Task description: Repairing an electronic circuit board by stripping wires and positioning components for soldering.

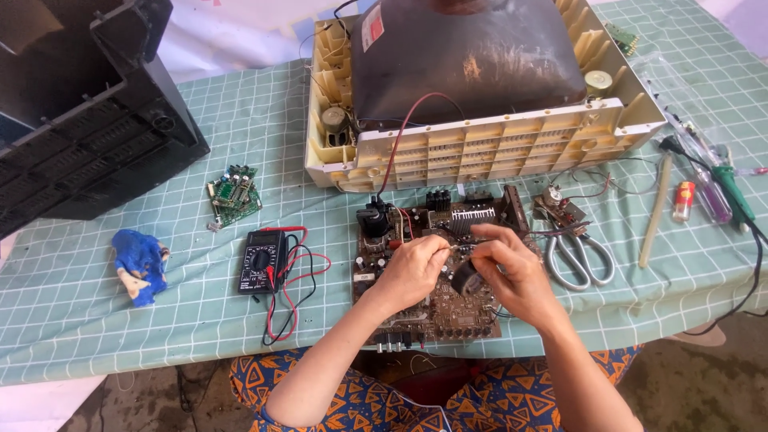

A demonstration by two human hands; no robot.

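Already the television lies opened; both hands, left hand and right hand, pinch a small black part over the circuit board, work unfinished.

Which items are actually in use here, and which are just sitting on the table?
In use:
left hand
right hand
black part in right hand
circuit board under both hands

Lying about:
multimeter
scissors
small green board
blue rag
soldering iron
open TV set
black back cover
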